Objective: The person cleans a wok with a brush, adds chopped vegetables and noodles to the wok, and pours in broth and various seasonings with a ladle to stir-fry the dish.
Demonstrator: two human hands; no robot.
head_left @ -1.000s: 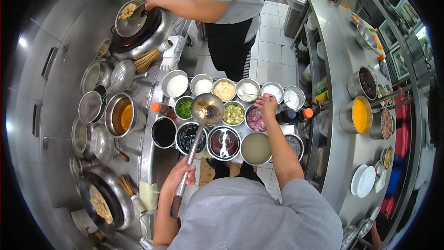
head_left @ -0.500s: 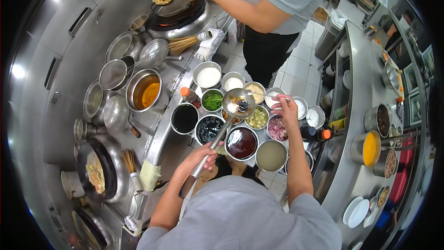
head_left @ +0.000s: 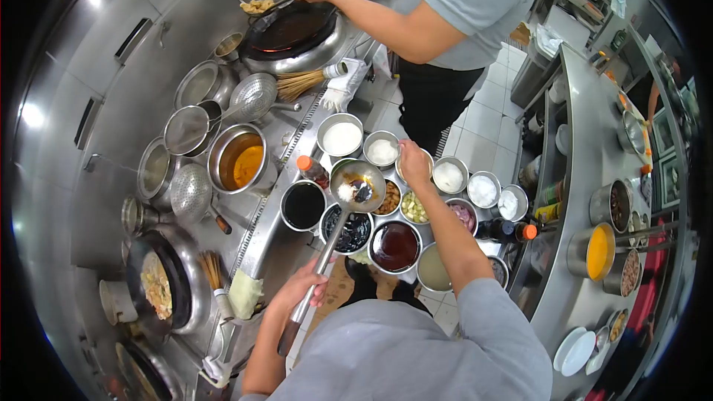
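Observation:
My left hand (head_left: 299, 287) is wrapped round the handle of a steel ladle (head_left: 333, 242). The ladle's bowl hangs over several round tins and carries white grains, dark sauce and a brownish liquid. My right hand (head_left: 414, 163) is above a tin partly hidden beneath it, beside a tin of white powder (head_left: 383, 151). Its fingers are closed together; what they hold, if anything, is hidden. Below the ladle are a tin of dark glossy sauce (head_left: 355, 236) and a tin of reddish-brown sauce (head_left: 395, 246). Chopped pale green pieces (head_left: 414, 209) fill another tin.
Left stand a pot of orange oil (head_left: 245, 167), a perforated skimmer (head_left: 191, 191) and a wok with food (head_left: 156, 286). A co-worker (head_left: 475, 7) works at another wok (head_left: 290, 33) ahead. Bottles (head_left: 529, 232) stand right of the tins, before a steel counter (head_left: 572, 178).
My right hand has moved left and forward, from over the right-hand tins to near the middle ones. The ladle has shifted slightly left. The co-worker's strainer has tilted up.

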